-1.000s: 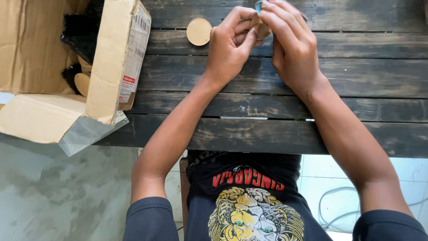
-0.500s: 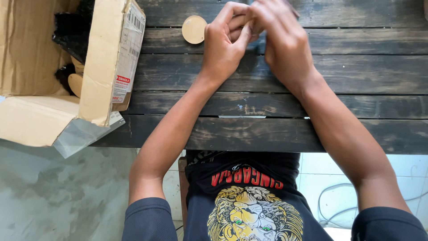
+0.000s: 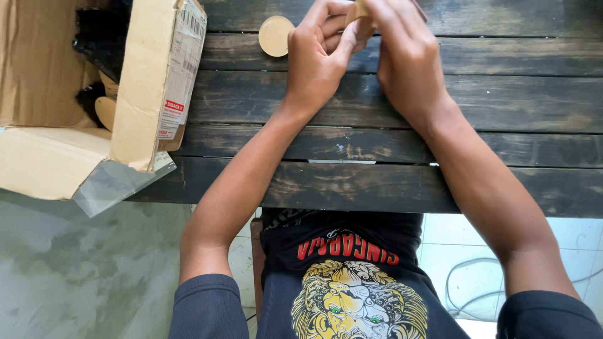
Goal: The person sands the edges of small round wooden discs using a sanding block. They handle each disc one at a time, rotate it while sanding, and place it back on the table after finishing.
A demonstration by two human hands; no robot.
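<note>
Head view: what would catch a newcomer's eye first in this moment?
First, the two hands meeting at the top edge over the dark plank table: the left hand and right hand pinch a small tan piece between their fingers. Just left of them a round tan disc lies flat on the planks. At far left an open cardboard box overhangs the table's near edge, with dark items inside.

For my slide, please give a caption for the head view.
Both hands hold a small tan piece over a dark plank table, beside a round disc.
</note>
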